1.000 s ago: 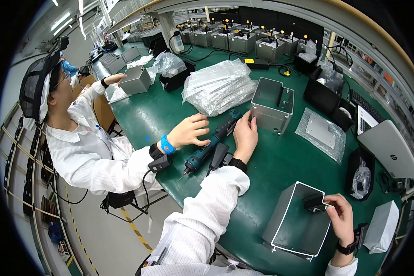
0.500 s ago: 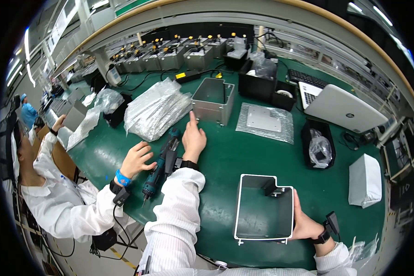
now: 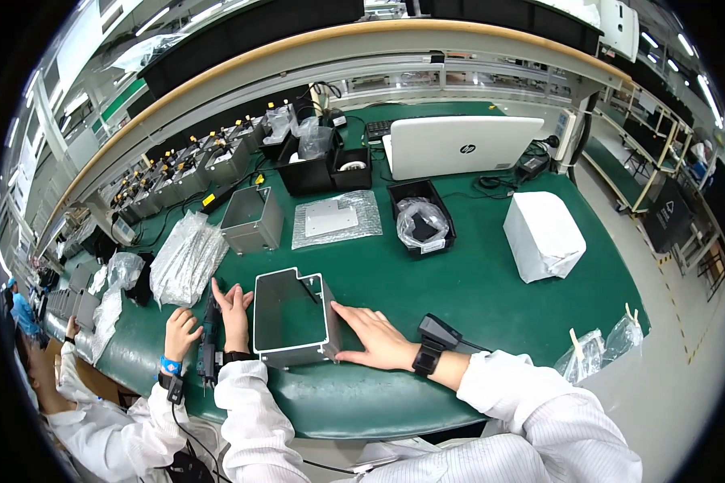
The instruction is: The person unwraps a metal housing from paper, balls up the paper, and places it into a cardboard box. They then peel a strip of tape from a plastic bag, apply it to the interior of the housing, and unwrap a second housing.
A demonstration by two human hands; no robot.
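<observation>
An open grey metal box (image 3: 329, 332) with a notched rim stands near the table's front edge. My right hand (image 3: 374, 336) lies against its right wall, fingers stretched forward and thumb apart. On the box's left, my left hand (image 3: 235, 312) has its fingers spread, close to the left wall; whether it touches cannot be made out. A teal and black power screwdriver (image 3: 209, 342) lies left of my left hand. Beside that tool is a co-worker's hand (image 3: 182, 332) with a blue wristband. A second grey metal box (image 3: 254, 225) stands farther back.
Bubble-wrap sleeves (image 3: 187, 258) are piled at left. Behind sit a flat plate (image 3: 330, 219) on bubble wrap, a black bin (image 3: 424, 221) with bagged parts and a white laptop (image 3: 459, 145). A white wrapped block (image 3: 544, 236) stands right. Plastic bags (image 3: 604, 350) hang by the right edge.
The view has swung right. The near box has shifted left along the table with my right hand at its side. My left hand has come back from the far box to the near one.
</observation>
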